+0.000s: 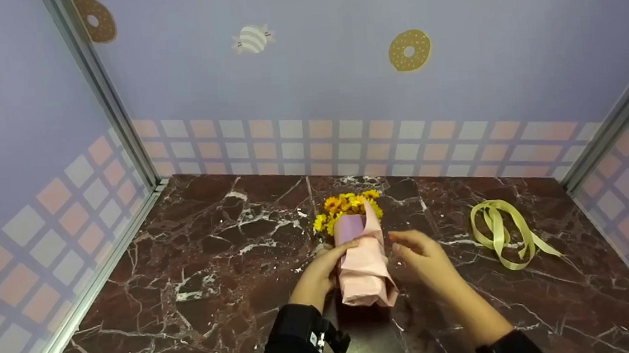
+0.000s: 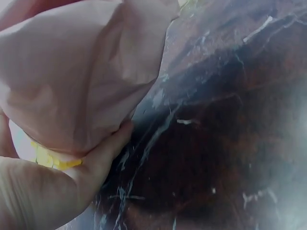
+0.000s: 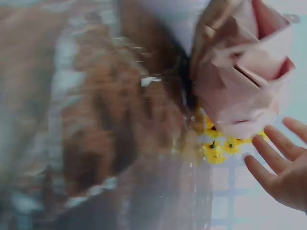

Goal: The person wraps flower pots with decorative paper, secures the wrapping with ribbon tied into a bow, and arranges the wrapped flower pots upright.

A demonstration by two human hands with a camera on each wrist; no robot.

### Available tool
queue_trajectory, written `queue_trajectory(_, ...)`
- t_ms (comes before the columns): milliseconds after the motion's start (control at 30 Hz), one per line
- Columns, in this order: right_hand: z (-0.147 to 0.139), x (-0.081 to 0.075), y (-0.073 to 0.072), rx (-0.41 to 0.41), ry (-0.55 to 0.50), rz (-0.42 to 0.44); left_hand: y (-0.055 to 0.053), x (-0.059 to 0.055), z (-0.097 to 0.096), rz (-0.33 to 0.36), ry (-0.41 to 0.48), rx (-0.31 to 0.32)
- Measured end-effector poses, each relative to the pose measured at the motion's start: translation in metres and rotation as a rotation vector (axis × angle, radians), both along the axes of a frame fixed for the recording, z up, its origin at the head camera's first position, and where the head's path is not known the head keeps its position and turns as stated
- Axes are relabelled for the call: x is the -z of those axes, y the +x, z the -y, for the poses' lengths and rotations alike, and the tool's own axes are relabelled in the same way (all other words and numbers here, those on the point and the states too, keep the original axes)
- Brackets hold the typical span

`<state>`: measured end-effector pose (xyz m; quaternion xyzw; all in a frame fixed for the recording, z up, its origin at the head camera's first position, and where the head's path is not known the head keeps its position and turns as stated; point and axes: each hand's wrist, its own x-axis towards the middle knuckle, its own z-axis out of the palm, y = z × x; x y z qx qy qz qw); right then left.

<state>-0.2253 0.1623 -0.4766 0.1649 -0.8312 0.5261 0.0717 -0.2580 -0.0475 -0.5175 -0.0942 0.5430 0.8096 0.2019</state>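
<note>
A bouquet of yellow and orange flowers is wrapped in pink paper with a purple inner sheet. My left hand holds the wrapped bouquet from its left side, thumb over the paper. In the left wrist view the pink wrap hides most of the fingers. My right hand is just right of the wrap, apart from it, with fingers loosely bent. The right wrist view shows that hand with fingers spread and nothing in them, beside the folded lower end of the wrap.
A loosely coiled yellow-green ribbon lies on the dark marbled table, right of my right hand. A patterned back wall and side panels with metal edges enclose the table.
</note>
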Motion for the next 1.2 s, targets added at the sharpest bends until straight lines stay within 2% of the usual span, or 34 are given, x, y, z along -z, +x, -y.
queue_trajectory(100,-0.001,-0.012,-0.016,-0.003,0.195,-0.206,0.002,-0.002,-0.001,-0.014,-0.042,0.002)
queue_trajectory(167,-0.001,-0.022,-0.029,-0.043,0.355,-0.398,0.002,-0.004,-0.003,-0.012,-0.080,0.003)
queue_trajectory(233,-0.001,-0.034,-0.040,-0.083,0.509,-0.541,0.003,-0.006,-0.005,-0.007,-0.127,-0.001)
queue_trajectory(333,0.000,-0.049,-0.056,-0.149,0.726,-0.656,0.003,-0.007,-0.008,-0.014,-0.162,0.000)
queue_trajectory(433,0.000,-0.059,-0.065,-0.205,0.903,-0.672,0.004,-0.009,-0.011,-0.040,-0.194,0.003)
queue_trajectory(533,-0.003,-0.063,-0.070,-0.232,0.993,-0.706,0.005,-0.011,-0.014,-0.064,-0.216,0.014)
queue_trajectory(900,-0.015,-0.067,-0.075,-0.187,1.075,-0.776,0.010,-0.021,-0.016,-0.084,-0.339,0.050)
queue_trajectory(1067,-0.014,-0.067,-0.075,-0.147,1.116,-0.787,0.011,-0.023,-0.018,-0.113,-0.343,0.071)
queue_trajectory(1200,-0.010,-0.066,-0.076,-0.110,1.114,-0.764,0.012,-0.025,-0.021,-0.118,-0.321,0.085)
